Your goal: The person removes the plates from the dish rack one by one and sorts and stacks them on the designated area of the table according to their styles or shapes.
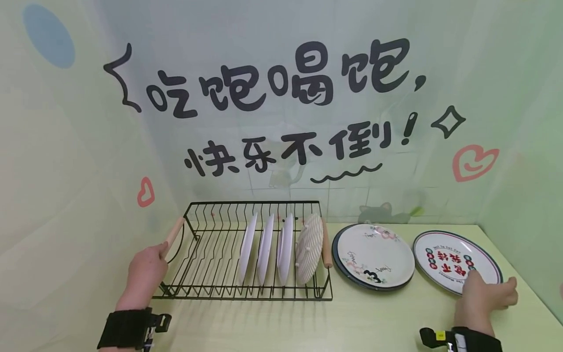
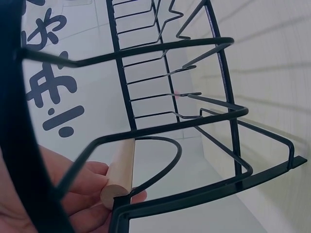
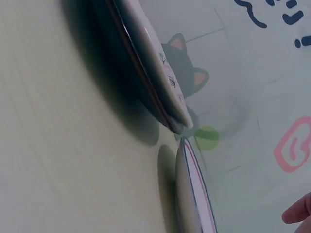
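My left hand (image 1: 147, 271) grips the light wooden handle (image 1: 173, 234) at the left end of a black wire dish rack (image 1: 220, 293). In the left wrist view, its fingers (image 2: 90, 179) curl round that handle (image 2: 119, 174). My right hand (image 1: 481, 296) is over the near right rim of a white oval plate (image 1: 453, 244) with red characters and a dark-edged rim. The right wrist view shows this plate (image 3: 194, 189) edge-on, with a fingertip (image 3: 296, 211) apart from it and nothing pinched between the visible fingers.
Three white plates (image 1: 266, 249) and a beige striped plate (image 1: 309, 249) stand upright in the rack's right half. Beside the rack, a white floral plate (image 1: 378, 254) lies on a dark plate (image 1: 340, 266). Fabric walls with large lettering enclose the pale table (image 1: 264, 325).
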Action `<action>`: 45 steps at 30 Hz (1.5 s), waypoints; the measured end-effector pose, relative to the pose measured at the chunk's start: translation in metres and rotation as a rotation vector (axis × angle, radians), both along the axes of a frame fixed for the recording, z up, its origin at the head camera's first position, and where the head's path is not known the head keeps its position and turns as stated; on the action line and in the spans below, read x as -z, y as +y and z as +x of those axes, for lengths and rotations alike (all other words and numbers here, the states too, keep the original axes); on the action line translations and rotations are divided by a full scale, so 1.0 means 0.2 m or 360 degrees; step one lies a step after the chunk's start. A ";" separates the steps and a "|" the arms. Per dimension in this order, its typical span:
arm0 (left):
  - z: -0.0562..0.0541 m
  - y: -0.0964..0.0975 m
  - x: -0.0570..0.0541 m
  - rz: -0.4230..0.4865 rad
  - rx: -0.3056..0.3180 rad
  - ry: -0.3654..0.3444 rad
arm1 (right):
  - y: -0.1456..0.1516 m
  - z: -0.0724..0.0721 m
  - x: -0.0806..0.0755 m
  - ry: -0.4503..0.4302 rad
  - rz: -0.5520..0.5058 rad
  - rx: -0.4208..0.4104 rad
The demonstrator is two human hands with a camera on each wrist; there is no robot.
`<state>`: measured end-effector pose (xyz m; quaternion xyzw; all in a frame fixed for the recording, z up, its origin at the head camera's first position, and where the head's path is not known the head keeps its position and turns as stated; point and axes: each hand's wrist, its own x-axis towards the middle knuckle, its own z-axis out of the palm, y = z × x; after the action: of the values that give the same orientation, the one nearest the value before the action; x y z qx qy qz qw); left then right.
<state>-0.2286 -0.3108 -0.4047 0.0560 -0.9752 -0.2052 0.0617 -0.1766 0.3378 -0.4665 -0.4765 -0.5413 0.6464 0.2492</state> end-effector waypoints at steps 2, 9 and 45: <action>-0.01 0.00 0.00 0.0024 -0.0010 -0.0017 | -0.03 -0.01 -0.03 0.0047 0.0113 -0.0005; -0.01 0.00 0.00 0.0036 -0.0040 -0.0040 | -0.31 -0.10 -0.14 0.0280 0.0487 -0.0168; 0.00 0.00 0.02 -0.0003 0.0005 0.0041 | -1.05 -0.28 -0.09 0.0487 -0.0492 -0.1698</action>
<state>-0.2293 -0.3110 -0.4078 0.0519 -0.9746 -0.2050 0.0740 -0.2329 0.1281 -0.4480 -0.0696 -0.5639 0.8157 -0.1084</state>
